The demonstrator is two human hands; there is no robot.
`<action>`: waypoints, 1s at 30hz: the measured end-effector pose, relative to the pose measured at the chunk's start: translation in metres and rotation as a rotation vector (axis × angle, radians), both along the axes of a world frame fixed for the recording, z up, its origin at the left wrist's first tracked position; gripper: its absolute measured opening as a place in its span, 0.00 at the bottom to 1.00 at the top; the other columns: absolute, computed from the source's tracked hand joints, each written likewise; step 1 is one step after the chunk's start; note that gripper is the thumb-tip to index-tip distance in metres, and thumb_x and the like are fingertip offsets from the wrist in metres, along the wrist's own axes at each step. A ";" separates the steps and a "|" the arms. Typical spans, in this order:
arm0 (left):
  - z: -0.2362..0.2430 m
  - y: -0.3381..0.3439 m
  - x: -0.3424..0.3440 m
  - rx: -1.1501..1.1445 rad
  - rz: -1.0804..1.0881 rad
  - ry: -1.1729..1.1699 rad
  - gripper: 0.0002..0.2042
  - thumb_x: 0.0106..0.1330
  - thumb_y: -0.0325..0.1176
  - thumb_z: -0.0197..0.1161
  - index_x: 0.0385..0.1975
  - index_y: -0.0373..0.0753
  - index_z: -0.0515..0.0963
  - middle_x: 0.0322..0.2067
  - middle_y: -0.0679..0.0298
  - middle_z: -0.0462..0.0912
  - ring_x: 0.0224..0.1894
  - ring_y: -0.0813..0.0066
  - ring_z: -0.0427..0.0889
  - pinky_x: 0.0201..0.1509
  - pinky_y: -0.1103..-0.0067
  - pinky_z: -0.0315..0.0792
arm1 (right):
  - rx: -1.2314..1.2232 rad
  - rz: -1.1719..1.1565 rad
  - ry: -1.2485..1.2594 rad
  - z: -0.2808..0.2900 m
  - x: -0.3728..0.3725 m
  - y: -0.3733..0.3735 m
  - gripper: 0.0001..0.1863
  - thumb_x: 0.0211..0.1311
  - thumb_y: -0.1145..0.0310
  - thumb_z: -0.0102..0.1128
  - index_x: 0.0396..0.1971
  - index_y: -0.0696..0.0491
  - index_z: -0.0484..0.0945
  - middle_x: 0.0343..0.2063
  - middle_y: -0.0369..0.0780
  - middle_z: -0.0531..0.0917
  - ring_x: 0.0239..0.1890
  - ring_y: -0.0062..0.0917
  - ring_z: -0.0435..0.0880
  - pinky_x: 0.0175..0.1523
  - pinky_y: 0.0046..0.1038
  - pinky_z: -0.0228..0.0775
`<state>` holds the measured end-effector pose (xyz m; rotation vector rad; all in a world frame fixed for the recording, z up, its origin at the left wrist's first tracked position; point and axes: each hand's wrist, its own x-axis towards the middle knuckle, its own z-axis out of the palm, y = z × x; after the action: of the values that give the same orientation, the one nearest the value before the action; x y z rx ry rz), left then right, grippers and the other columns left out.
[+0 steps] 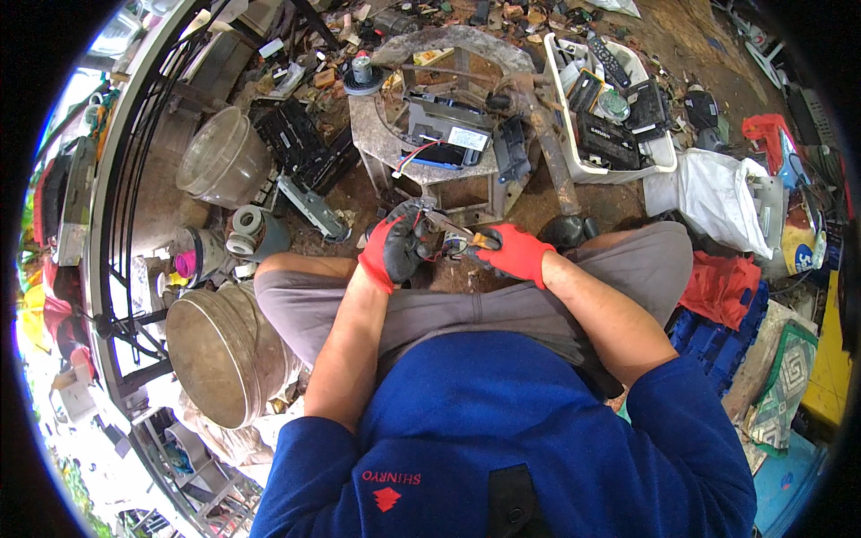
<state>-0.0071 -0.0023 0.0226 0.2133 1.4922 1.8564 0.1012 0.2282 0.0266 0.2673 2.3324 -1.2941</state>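
My left hand [397,247], in a red and black glove, is closed around a small part that its fingers mostly hide. In the same kind of glove, my right hand [518,253] grips orange-handled pliers [486,240]. Their grey metal jaws reach left to the fingertips of my left hand. Thin wires and a small pale piece show between the hands, too small to make out. Just beyond, a black device [444,125] with a white label and a loose red wire lies on a worn metal stand [368,125].
A white bin [664,160] at the far right holds black electronic parts and a remote control [610,61]. Buckets [211,359] and a clear tub [224,157] stand left. A white sack [717,193] lies right. Scrap litters the ground beyond the stand.
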 end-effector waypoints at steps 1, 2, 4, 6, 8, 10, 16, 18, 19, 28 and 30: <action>0.005 0.000 -0.001 0.041 -0.001 -0.126 0.13 0.79 0.37 0.49 0.55 0.42 0.75 0.30 0.75 0.72 0.24 0.85 0.64 0.31 0.82 0.67 | -0.036 -0.005 -0.021 -0.002 0.000 0.002 0.21 0.61 0.58 0.66 0.51 0.53 0.81 0.42 0.45 0.87 0.44 0.38 0.86 0.50 0.35 0.75; 0.009 0.000 -0.002 0.124 0.002 -0.228 0.13 0.79 0.37 0.48 0.56 0.42 0.75 0.30 0.75 0.70 0.24 0.85 0.63 0.31 0.82 0.67 | -0.079 0.001 -0.061 -0.004 0.001 0.003 0.20 0.62 0.60 0.66 0.51 0.54 0.81 0.43 0.43 0.87 0.44 0.35 0.86 0.50 0.35 0.75; 0.012 0.003 -0.001 0.184 0.034 -0.308 0.13 0.79 0.36 0.48 0.56 0.42 0.75 0.30 0.74 0.70 0.24 0.85 0.63 0.31 0.82 0.67 | -0.327 0.020 -0.099 -0.005 -0.001 0.007 0.20 0.63 0.62 0.64 0.52 0.54 0.81 0.43 0.40 0.87 0.42 0.30 0.85 0.49 0.32 0.76; 0.015 0.006 -0.001 0.269 0.049 -0.353 0.13 0.79 0.36 0.47 0.56 0.42 0.74 0.30 0.74 0.71 0.24 0.85 0.63 0.31 0.82 0.67 | -0.459 0.046 -0.194 -0.004 -0.004 0.008 0.18 0.66 0.65 0.61 0.54 0.54 0.80 0.39 0.37 0.85 0.39 0.21 0.83 0.44 0.28 0.76; 0.017 0.009 -0.002 0.300 0.075 -0.408 0.13 0.79 0.36 0.48 0.56 0.42 0.74 0.30 0.73 0.71 0.24 0.86 0.63 0.31 0.82 0.68 | -0.627 -0.035 -0.173 -0.002 -0.005 0.006 0.16 0.67 0.62 0.62 0.51 0.51 0.82 0.33 0.32 0.84 0.31 0.17 0.79 0.35 0.25 0.72; 0.018 0.011 -0.003 0.329 0.057 -0.361 0.13 0.79 0.38 0.48 0.56 0.42 0.74 0.29 0.73 0.71 0.24 0.86 0.64 0.31 0.82 0.68 | -0.729 -0.082 -0.224 0.002 -0.004 0.006 0.15 0.67 0.60 0.62 0.49 0.49 0.83 0.30 0.30 0.83 0.27 0.15 0.77 0.31 0.23 0.69; 0.018 0.012 -0.003 0.302 0.061 -0.347 0.16 0.79 0.40 0.51 0.59 0.42 0.72 0.31 0.75 0.72 0.24 0.88 0.65 0.29 0.86 0.66 | -0.774 -0.124 -0.334 0.002 -0.003 0.010 0.14 0.67 0.61 0.63 0.49 0.49 0.82 0.32 0.32 0.84 0.30 0.14 0.77 0.35 0.22 0.69; 0.017 0.010 -0.003 0.280 0.051 -0.309 0.16 0.79 0.39 0.51 0.61 0.41 0.72 0.32 0.76 0.73 0.24 0.88 0.65 0.28 0.88 0.66 | -0.686 -0.152 -0.283 -0.002 -0.003 0.007 0.15 0.67 0.62 0.63 0.50 0.50 0.81 0.32 0.33 0.84 0.32 0.16 0.78 0.38 0.24 0.72; 0.017 0.009 -0.003 0.234 0.057 -0.306 0.16 0.79 0.39 0.51 0.61 0.41 0.72 0.31 0.75 0.73 0.24 0.88 0.66 0.28 0.88 0.65 | -0.580 -0.091 -0.140 -0.003 -0.003 0.004 0.17 0.67 0.61 0.63 0.51 0.52 0.80 0.34 0.36 0.85 0.34 0.21 0.80 0.40 0.27 0.73; 0.014 0.013 0.013 -0.066 0.058 0.012 0.11 0.77 0.37 0.52 0.52 0.46 0.79 0.29 0.71 0.79 0.18 0.82 0.65 0.21 0.83 0.61 | 0.197 -0.111 0.313 -0.010 0.010 -0.014 0.29 0.60 0.56 0.65 0.58 0.55 0.75 0.49 0.53 0.83 0.54 0.49 0.81 0.57 0.41 0.73; 0.009 0.009 0.010 -0.097 0.082 -0.241 0.11 0.77 0.40 0.53 0.50 0.46 0.79 0.32 0.69 0.80 0.22 0.82 0.70 0.25 0.83 0.65 | 0.052 -0.117 0.291 -0.016 0.009 -0.011 0.30 0.59 0.56 0.66 0.59 0.54 0.75 0.50 0.53 0.83 0.54 0.48 0.81 0.58 0.41 0.73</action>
<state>0.0033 0.0064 0.0313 -0.1160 1.4357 1.7971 0.1104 0.2168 0.0110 0.2489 2.6312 -1.4108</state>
